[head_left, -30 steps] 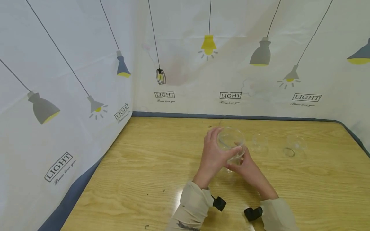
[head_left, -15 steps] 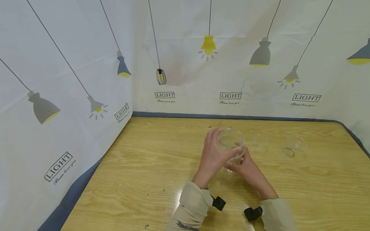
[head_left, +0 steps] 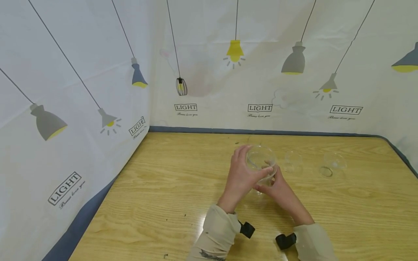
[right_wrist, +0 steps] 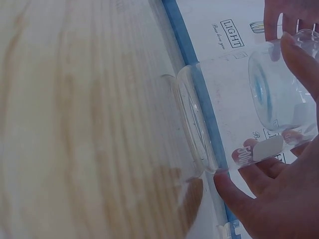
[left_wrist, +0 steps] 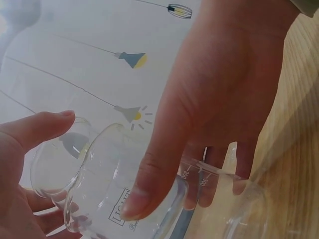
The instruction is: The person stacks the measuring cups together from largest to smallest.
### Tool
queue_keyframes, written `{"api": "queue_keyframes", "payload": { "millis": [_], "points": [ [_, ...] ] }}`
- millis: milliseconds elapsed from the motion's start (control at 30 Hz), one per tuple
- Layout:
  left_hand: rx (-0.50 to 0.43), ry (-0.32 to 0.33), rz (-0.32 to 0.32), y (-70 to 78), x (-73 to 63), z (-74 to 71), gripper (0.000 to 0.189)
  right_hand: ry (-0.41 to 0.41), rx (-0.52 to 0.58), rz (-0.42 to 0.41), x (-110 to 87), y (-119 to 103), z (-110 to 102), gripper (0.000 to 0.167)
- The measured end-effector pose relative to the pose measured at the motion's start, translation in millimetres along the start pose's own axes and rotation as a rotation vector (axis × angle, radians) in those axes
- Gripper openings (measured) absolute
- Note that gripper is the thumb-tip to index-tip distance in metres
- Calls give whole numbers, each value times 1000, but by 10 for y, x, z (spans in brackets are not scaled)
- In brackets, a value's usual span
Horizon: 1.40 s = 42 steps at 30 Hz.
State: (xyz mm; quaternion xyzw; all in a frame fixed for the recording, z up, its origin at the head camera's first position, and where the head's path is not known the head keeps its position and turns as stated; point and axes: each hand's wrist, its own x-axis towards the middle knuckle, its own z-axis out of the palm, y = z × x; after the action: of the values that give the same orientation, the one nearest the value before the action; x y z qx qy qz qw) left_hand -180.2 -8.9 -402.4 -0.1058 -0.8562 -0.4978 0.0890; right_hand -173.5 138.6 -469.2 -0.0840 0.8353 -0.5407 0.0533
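- Around the big beaker [right_wrist: 229, 109], the right hand [head_left: 283, 190] curls, gripping its body; whether its base touches the table [head_left: 163, 181], I cannot tell.
- Partway inside the big beaker sits the small beaker [right_wrist: 274, 92], gripped near its rim by the left hand [head_left: 240, 174].
- Right of the big beaker: two glasses [head_left: 334, 162].
- Nothing visibly shifts within the last second; work seems held steady.
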Motion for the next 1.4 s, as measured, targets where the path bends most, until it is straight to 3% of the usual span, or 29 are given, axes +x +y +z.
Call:
{"api": "queue_keyframes", "payload": {
  "millis": [467,767,1067,1400],
  "points": [
    [24,-30,1,-21,-7,16,83,-3,21,-33,-8,-28,-5,91],
    [50,-50,11,-41,-14,8,80,-19,54,-35,-115,-300,-46,87],
    [49,-67,3,-55,-13,10,81,-6,17,-41,-17,-40,-12,91],
    [67,-61,22,-69,-8,8,78,-1,22,-32,-3,-17,-15,92]
  ]
}}
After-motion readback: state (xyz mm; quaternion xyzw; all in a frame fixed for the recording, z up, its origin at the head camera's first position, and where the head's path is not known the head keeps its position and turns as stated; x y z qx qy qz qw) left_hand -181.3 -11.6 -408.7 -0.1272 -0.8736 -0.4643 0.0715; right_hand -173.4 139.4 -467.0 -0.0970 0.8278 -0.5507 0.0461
